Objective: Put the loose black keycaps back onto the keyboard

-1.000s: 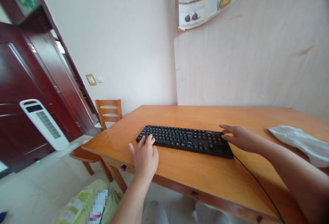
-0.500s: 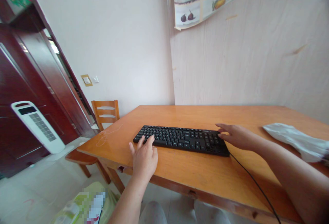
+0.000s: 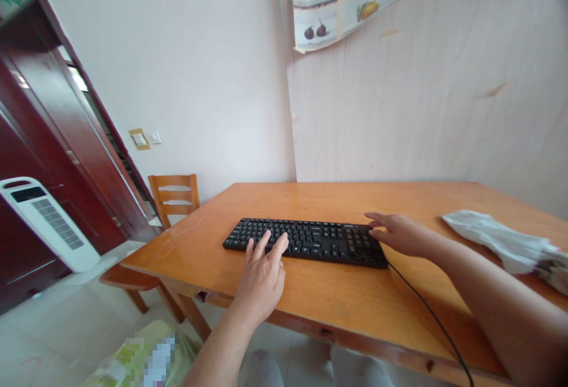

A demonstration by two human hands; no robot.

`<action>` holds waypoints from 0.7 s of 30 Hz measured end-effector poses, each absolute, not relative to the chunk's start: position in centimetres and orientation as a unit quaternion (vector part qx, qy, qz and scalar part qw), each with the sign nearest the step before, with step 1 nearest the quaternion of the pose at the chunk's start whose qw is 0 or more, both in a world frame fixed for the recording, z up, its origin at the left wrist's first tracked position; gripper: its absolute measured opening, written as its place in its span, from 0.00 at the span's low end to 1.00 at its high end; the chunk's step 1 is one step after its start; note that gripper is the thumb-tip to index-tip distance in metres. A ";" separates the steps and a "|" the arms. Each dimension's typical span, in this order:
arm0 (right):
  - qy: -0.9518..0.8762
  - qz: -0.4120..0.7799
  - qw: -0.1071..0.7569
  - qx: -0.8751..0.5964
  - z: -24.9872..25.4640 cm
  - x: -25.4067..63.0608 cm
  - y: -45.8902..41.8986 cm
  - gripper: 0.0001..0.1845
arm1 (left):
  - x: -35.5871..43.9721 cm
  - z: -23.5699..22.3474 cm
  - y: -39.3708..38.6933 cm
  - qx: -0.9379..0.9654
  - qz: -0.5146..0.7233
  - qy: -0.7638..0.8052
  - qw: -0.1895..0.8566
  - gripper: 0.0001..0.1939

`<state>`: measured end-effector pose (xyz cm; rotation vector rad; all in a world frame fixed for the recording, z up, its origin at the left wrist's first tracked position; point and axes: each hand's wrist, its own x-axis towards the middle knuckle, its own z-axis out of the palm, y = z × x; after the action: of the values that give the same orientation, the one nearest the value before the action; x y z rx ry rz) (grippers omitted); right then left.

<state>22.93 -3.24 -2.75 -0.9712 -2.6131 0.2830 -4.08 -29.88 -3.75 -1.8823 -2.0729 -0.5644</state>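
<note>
A black keyboard (image 3: pixel 328 245) lies on the orange-brown wooden table (image 3: pixel 337 304), its cable (image 3: pixel 426 304) running from the right end toward the front edge. My left hand (image 3: pixel 262 274) is over the keyboard's front edge, fingers spread with their tips on or just above the keys left of the middle. At the right end, my right hand (image 3: pixel 397 233) has its fingers stretched out beside and slightly over the number pad. Whether those fingertips touch the keys I cannot tell. Neither hand grips anything.
A pale cloth-like bundle (image 3: pixel 497 236) lies on the table at the right. A wooden chair (image 3: pixel 175 200) stands beyond the left edge, near a white tower fan (image 3: pixel 53 221). Fruit pictures (image 3: pixel 315 14) hang on the wall. A green bag-like item (image 3: pixel 128 357) is at lower left.
My left hand has moved to the right along the keyboard, toward its middle. My right hand keeps its place by the right end. The whole view has shifted slightly.
</note>
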 end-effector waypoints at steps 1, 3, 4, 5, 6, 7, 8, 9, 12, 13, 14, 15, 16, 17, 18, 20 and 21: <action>-0.919 0.100 0.168 -0.341 -2.8 22.9 -3.2 0.31 | -3.9 -3.8 -29.8 -0.655 -0.195 -0.717 0.137 0.32; -0.920 0.106 0.163 -0.341 -2.8 23.0 -3.1 0.31 | -3.6 -3.9 -29.7 -0.656 -0.197 -0.716 0.131 0.32; -0.919 0.108 0.161 -0.342 -2.8 23.0 -3.1 0.31 | -3.6 -3.9 -29.7 -0.654 -0.202 -0.717 0.130 0.32; -0.919 0.109 0.161 -0.343 -2.9 23.0 -3.1 0.31 | -3.6 -4.0 -29.7 -0.650 -0.210 -0.718 0.133 0.31; -0.919 0.109 0.163 -0.342 -2.8 23.0 -3.1 0.31 | -3.6 -4.0 -29.7 -0.644 -0.218 -0.720 0.137 0.31; -0.919 0.108 0.166 -0.341 -2.8 23.0 -3.1 0.31 | -3.6 -4.0 -29.8 -0.639 -0.227 -0.721 0.142 0.30; -0.919 0.106 0.168 -0.339 -2.8 23.0 -3.2 0.31 | -3.7 -3.9 -29.8 -0.636 -0.232 -0.722 0.146 0.30; -0.920 0.104 0.168 -0.339 -2.7 22.9 -3.3 0.30 | -3.7 -3.9 -29.8 -0.635 -0.234 -0.721 0.149 0.30; -0.922 0.100 0.161 -0.337 -2.6 23.0 -3.4 0.30 | -3.5 -3.8 -29.8 -0.645 -0.219 -0.718 0.141 0.30; -0.923 0.100 0.159 -0.336 -2.5 23.0 -3.5 0.30 | -3.4 -3.8 -29.7 -0.647 -0.215 -0.719 0.138 0.30; -0.924 0.100 0.157 -0.334 -2.5 23.0 -3.4 0.31 | -3.3 -3.7 -29.7 -0.646 -0.213 -0.720 0.137 0.29; -0.925 0.101 0.155 -0.333 -2.4 23.1 -3.4 0.31 | -3.2 -3.7 -29.7 -0.641 -0.216 -0.723 0.141 0.29; -0.925 0.101 0.153 -0.332 -2.4 23.1 -3.4 0.31 | -3.1 -3.6 -29.7 -0.634 -0.220 -0.727 0.147 0.28; -0.925 0.101 0.152 -0.332 -2.4 23.2 -3.4 0.31 | -2.9 -3.6 -29.8 -0.628 -0.223 -0.729 0.152 0.28; -0.925 0.101 0.150 -0.333 -2.3 23.2 -3.3 0.32 | -2.8 -3.6 -29.8 -0.624 -0.226 -0.731 0.157 0.28; -0.926 0.102 0.144 -0.335 -2.2 23.2 -3.3 0.32 | -2.6 -3.5 -29.8 -0.624 -0.225 -0.731 0.157 0.29; -0.926 0.101 0.142 -0.336 -2.2 23.2 -3.3 0.33 | -2.6 -3.5 -29.8 -0.626 -0.225 -0.730 0.156 0.29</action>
<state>23.18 -3.26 -2.23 -0.9686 -2.6716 0.2923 -2.56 -29.83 -3.53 -1.7926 -2.0904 -0.6431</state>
